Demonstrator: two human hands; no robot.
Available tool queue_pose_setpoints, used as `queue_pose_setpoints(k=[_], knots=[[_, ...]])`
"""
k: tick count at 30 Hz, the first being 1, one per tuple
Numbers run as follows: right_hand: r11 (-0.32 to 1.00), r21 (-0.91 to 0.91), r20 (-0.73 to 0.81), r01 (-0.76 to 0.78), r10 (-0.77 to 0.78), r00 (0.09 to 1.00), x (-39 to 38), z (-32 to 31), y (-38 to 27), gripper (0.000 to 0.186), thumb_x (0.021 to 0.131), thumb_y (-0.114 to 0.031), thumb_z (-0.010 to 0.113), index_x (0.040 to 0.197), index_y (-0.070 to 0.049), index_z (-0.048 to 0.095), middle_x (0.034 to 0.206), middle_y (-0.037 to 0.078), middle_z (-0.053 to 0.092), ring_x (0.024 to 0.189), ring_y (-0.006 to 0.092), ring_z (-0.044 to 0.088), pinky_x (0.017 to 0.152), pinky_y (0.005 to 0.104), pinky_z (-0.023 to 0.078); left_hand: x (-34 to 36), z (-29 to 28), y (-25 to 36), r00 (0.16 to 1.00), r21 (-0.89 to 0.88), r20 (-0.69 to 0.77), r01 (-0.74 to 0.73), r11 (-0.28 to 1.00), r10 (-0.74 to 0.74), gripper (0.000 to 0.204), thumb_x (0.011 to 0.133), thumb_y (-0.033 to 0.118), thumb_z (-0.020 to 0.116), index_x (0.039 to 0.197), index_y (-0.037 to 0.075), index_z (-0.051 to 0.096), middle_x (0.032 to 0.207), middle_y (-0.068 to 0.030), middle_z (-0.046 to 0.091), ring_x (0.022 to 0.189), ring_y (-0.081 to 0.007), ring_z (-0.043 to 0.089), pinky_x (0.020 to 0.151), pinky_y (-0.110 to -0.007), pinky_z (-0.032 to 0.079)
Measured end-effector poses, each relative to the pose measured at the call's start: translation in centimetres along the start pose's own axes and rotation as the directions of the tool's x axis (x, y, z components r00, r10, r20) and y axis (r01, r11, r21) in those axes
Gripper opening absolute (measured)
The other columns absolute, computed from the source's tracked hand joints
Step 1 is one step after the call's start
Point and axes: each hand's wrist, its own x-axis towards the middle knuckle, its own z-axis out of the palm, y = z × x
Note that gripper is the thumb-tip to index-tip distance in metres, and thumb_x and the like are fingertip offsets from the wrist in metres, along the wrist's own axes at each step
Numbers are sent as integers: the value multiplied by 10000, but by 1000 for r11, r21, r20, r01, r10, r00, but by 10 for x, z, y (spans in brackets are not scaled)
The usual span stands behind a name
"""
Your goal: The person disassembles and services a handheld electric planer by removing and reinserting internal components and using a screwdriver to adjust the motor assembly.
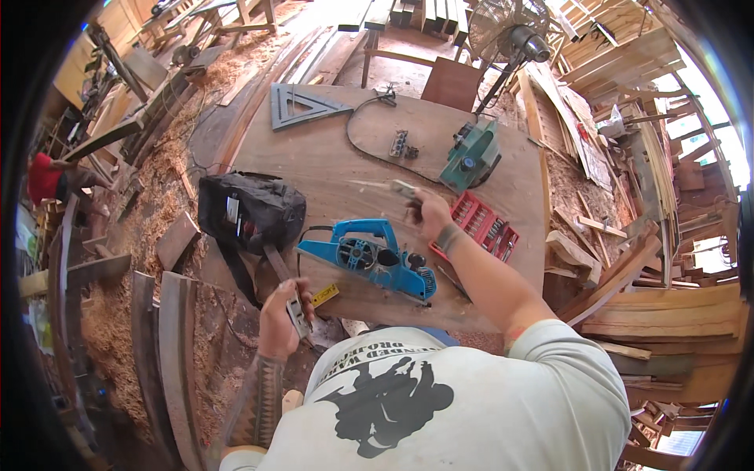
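Observation:
My left hand (279, 318) grips a slotted silver metal piece (298, 315) at the table's near left edge, beside a small yellow item (324, 295). My right hand (432, 216) is closed on a small pale piece (404, 189) above the table. Between my hands lies a blue electric planer (369, 263) on its side. A black bag (250, 216) with a strap sits left of it. Right of my right hand are an open red bit case (485, 231) and a green power tool (468, 161).
The wooden tabletop (306, 153) also bears a grey triangular square (280, 110), a cable and small metal parts (400, 144). A fan (526, 43) stands beyond it. Lumber and shavings surround the table. A person in red (45, 179) is at the far left.

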Motion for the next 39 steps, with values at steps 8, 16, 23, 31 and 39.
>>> queue_pose_setpoints(k=[8,16,23,31,39], knots=[[903,422,-217,81,14,976,130,-30,2,217,1126,-243,551,1166,-110,718,1029,48,745,803,211,676,685,392,540,-1,-31,-47,977,-215,-102,163,963,-188,596,1155,529,428,1317,10,673,987,-82,696,827,-232,623,737,-382,525],[916,402,-209,7,84,974,142,-19,35,199,1095,-245,639,1162,-68,700,1033,67,724,914,243,725,780,425,599,3,-15,-29,975,-190,-149,137,972,-166,389,1141,402,482,1254,95,692,974,-15,662,867,-206,604,774,-414,507],[1000,-8,-312,8,-10,950,89,-16,40,304,1044,-275,734,1196,-20,670,1003,129,679,837,256,710,712,409,619,1,-28,-31,988,-193,-43,138,971,-149,265,1099,284,570,1242,85,674,934,-61,662,830,-244,633,772,-432,539],[999,54,-224,1,11,974,108,-65,24,327,994,-200,775,1221,7,661,1064,149,652,863,266,681,732,438,612,13,-16,-36,959,-210,45,282,936,-279,257,1075,226,568,1248,59,658,956,-77,677,851,-265,652,813,-457,559],[603,-731,-33,319,-498,867,67,-49,-18,458,969,-214,819,1325,-3,623,1024,94,687,900,192,684,791,369,593,11,19,-19,968,-293,145,240,926,-205,204,1110,230,572,1220,87,667,959,-54,679,872,-248,680,837,-463,609]])
